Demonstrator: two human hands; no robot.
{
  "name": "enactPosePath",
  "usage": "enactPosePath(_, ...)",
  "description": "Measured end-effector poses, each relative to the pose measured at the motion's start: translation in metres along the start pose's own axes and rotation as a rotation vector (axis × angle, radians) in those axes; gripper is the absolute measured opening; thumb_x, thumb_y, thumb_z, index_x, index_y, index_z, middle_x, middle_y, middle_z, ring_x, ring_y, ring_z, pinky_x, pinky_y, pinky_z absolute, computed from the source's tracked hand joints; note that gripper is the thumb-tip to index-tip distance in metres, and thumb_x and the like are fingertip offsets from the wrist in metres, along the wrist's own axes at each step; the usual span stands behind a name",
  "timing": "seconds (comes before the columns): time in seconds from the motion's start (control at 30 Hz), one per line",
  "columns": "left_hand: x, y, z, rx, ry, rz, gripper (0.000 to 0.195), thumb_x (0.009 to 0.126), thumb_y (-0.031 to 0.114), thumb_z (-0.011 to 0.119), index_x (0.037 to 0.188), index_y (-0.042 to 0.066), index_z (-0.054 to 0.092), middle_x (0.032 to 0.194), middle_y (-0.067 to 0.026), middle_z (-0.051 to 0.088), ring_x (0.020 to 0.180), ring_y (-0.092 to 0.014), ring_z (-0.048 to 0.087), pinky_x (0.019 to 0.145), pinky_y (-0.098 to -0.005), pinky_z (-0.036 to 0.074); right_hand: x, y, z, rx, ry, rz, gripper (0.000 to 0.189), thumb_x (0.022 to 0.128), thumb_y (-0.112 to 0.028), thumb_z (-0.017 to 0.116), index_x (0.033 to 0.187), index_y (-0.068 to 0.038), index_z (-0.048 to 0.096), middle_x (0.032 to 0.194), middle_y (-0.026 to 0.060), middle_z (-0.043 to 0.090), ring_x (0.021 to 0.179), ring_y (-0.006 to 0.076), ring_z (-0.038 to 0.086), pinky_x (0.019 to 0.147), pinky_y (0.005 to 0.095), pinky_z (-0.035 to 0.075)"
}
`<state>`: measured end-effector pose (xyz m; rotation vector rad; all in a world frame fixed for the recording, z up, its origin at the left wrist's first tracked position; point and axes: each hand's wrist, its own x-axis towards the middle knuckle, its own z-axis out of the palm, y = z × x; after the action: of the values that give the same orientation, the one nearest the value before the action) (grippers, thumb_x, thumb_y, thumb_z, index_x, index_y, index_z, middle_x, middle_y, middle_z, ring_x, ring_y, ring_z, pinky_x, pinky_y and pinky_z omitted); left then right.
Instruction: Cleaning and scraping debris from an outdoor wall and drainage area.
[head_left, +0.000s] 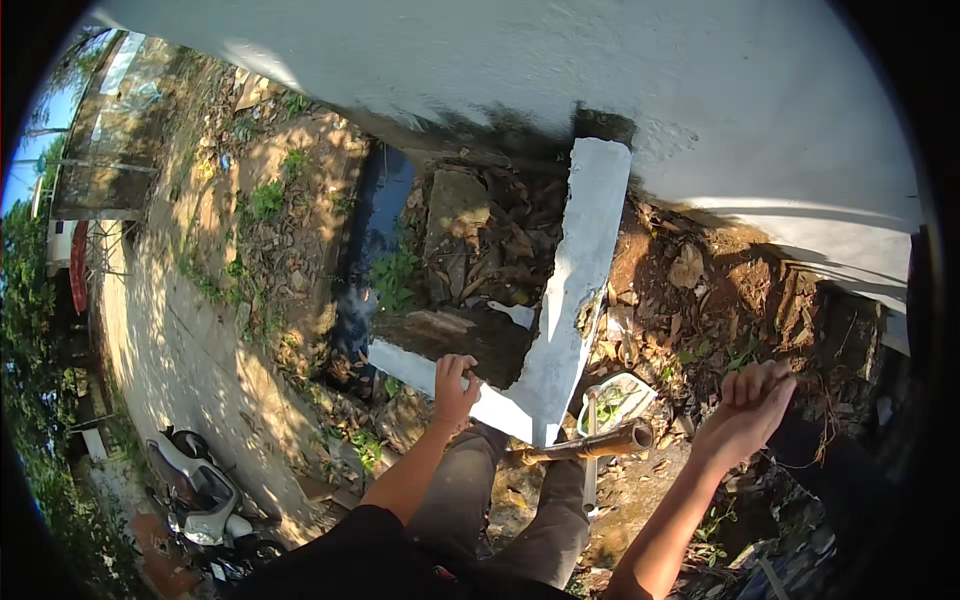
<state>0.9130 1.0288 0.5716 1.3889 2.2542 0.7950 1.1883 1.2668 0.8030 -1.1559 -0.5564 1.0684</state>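
My left hand (454, 394) rests with bent fingers on the top of a low white-painted wall (506, 411). Something small and dark shows by its fingertips, too small to name. Another arm of this wall (577, 247) runs away from me towards a big pale wall, and the two arms meet in a corner before my legs. Raised off to the right, my right hand (754, 405) has its fingers curled; what it may hold is hidden. Thin dry roots or stems (829, 420) hang close beyond it.
A bamboo pole (600, 442) lies across near my legs, by a pale basin (641, 394) with green leaves inside. Dark water fills a ditch (379, 217). Leaf litter (675, 300) covers the ground. A parked scooter (199, 487) stands on the lane (187, 337) at left.
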Motion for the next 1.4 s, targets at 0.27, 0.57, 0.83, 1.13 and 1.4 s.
enactPosePath(0.27,-0.046,-0.074,-0.06,-0.058,0.015,-0.275,0.02,0.08,0.0,0.057,0.1,0.001,0.056,0.089,-0.0104,0.049,0.075,-0.024,0.051,0.07,-0.0367,0.044,-0.011,0.049,0.053,-1.345,-1.218,0.195,0.04,0.097,-0.036,0.055,0.123,-0.005,0.059,0.08,0.02,0.064,0.077,0.0368,0.064,0.074,0.0438,0.048)
enactPosePath(0.57,0.069,0.046,0.037,-0.543,-0.039,-0.063,0.022,0.08,-0.008,0.058,0.099,0.003,0.056,0.081,-0.0025,0.046,0.062,-0.011,0.043,0.059,-0.0245,0.039,-0.012,0.019,-0.04,-0.651,-0.917,0.559,0.055,0.101,-0.047,0.046,0.125,0.002,0.057,0.081,0.0047,0.058,0.069,0.0108,0.054,0.063,0.0259,0.044)
enactPosePath(0.83,0.125,0.133,0.111,-0.425,-0.08,0.197,0.022,0.075,-0.004,0.06,0.094,0.005,0.056,0.085,-0.0096,0.054,0.075,-0.028,0.061,0.067,-0.0366,0.049,-0.003,0.048,-0.135,-0.559,-0.345,0.339,0.05,0.105,-0.044,0.038,0.125,-0.002,0.055,0.087,0.0025,0.059,0.072,0.0108,0.053,0.068,0.0265,0.044)
enactPosePath(1.13,0.29,0.207,0.174,0.165,-0.317,1.247,0.017,0.074,0.014,0.064,0.09,0.009,0.058,0.089,-0.0061,0.052,0.093,-0.024,0.053,0.08,-0.0384,0.042,-0.061,0.172,-0.382,-0.726,0.154,0.926,0.042,0.1,-0.042,0.05,0.129,-0.012,0.052,0.08,0.0022,0.064,0.065,0.0093,0.057,0.053,0.0256,0.046)
enactPosePath(1.4,0.33,0.225,0.205,0.324,-0.592,1.234,0.017,0.081,0.012,0.063,0.097,0.008,0.058,0.095,-0.008,0.055,0.094,-0.027,0.057,0.081,-0.0402,0.046,-0.15,0.271,-0.443,-0.705,0.072,1.296,0.055,0.099,-0.053,0.043,0.114,-0.003,0.06,0.076,0.0086,0.065,0.059,0.0154,0.06,0.053,0.0315,0.049)
